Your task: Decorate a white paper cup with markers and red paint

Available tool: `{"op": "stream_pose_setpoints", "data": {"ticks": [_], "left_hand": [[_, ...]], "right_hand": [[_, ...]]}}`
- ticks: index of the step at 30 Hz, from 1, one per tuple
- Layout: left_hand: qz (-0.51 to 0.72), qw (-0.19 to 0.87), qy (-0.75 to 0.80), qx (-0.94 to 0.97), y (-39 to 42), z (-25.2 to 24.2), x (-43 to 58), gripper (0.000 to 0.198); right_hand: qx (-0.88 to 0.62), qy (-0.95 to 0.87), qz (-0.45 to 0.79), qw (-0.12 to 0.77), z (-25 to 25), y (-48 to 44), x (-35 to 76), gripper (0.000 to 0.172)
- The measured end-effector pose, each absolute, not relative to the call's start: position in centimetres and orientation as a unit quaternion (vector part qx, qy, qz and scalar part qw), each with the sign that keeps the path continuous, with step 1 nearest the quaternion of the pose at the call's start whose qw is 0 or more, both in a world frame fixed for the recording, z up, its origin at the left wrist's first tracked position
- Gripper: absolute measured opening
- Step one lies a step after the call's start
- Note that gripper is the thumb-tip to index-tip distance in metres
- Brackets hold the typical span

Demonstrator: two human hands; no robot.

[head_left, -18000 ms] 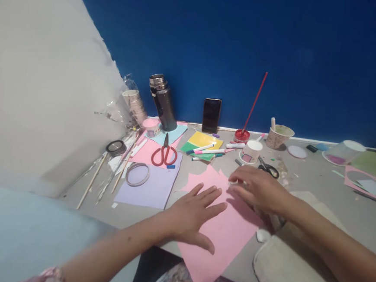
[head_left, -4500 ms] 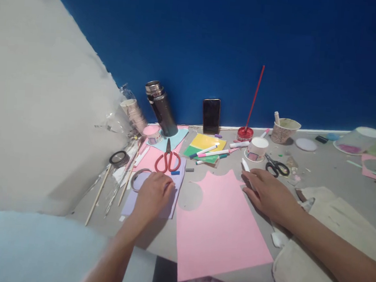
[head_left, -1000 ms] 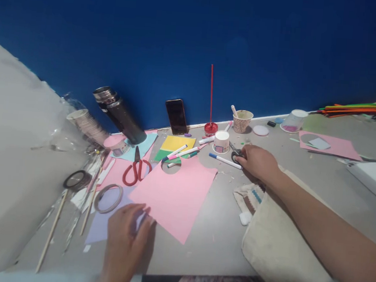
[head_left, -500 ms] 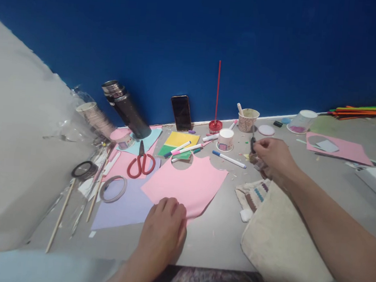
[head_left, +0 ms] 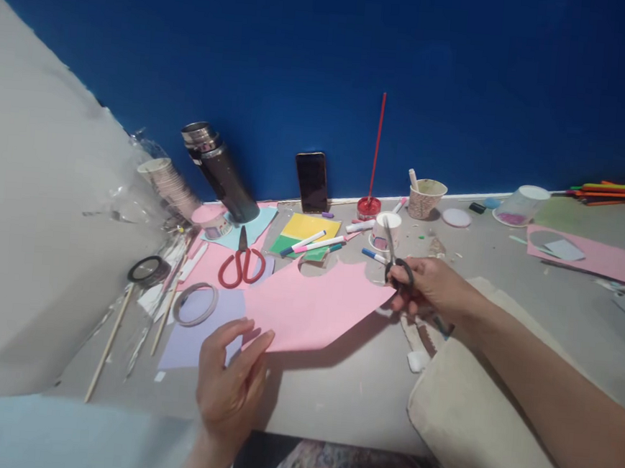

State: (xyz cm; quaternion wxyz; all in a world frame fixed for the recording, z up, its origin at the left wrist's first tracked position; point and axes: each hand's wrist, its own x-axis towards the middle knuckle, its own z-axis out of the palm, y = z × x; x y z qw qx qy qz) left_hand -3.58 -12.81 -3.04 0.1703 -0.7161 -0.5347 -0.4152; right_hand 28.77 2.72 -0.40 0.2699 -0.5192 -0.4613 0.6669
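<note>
A sheet of pink paper (head_left: 318, 303) with curved notches cut in its far edge is raised off the table. My left hand (head_left: 233, 376) pinches its near left corner between thumb and fingers. In my right hand (head_left: 422, 286) is a small pair of black-handled scissors (head_left: 391, 247), blades pointing up and away, beside the paper's right corner. Purple paper (head_left: 187, 347) lies flat under a roll of tape (head_left: 196, 304) to the left. Red-handled scissors (head_left: 241, 264) rest behind the pink sheet.
Markers (head_left: 319, 245) lie on yellow and green paper (head_left: 310, 228). A dark flask (head_left: 222, 176), a phone (head_left: 311, 182), a red stick on a base (head_left: 368, 208) and paper cups (head_left: 426, 200) stand by the wall. A cream cloth bag (head_left: 473, 398) lies under my right forearm.
My right hand has come left and nearer with the black-handled scissors. My left hand has turned from lying on the pink paper to pinching its corner, and the sheet has been lifted.
</note>
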Motion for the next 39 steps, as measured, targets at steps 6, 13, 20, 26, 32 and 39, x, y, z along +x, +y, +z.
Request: {"op": "stream_pose_setpoints", "data": {"ticks": [6, 13, 20, 26, 32, 39], "left_hand": [[-0.388, 0.185, -0.508, -0.746, -12.8, -4.0, -3.4, 0.039], [-0.534, 0.053, -0.690, -0.486, -13.9, -2.5, -3.4, 0.025], [-0.428, -0.808, -0.344, -0.211, -16.0, -2.4, 3.6, 0.065], [-0.618, -0.727, -0.293, -0.063, -8.9, -2.1, 8.3, 0.053], [-0.682, -0.652, -0.317, -0.094, -8.0, -0.9, 7.7, 0.054], [-0.741, -0.585, -0.305, -0.126, -8.4, -1.4, 5.3, 0.052]], "right_hand": [[-0.467, -0.399, 0.726, 0.310, -1.0, 1.1, 26.9, 0.049], [-0.443, -0.423, 0.708, 0.350, -1.8, -0.4, 25.4, 0.047], [-0.436, -0.397, 0.697, 0.409, -1.4, -0.6, 24.5, 0.048], [-0.424, -0.420, 0.703, 0.387, 0.2, -2.6, 23.8, 0.044], [-0.435, -0.451, 0.707, 0.328, -0.4, -2.5, 24.6, 0.037], [-0.382, -0.464, 0.719, 0.350, -1.8, -2.0, 25.1, 0.055]]}}
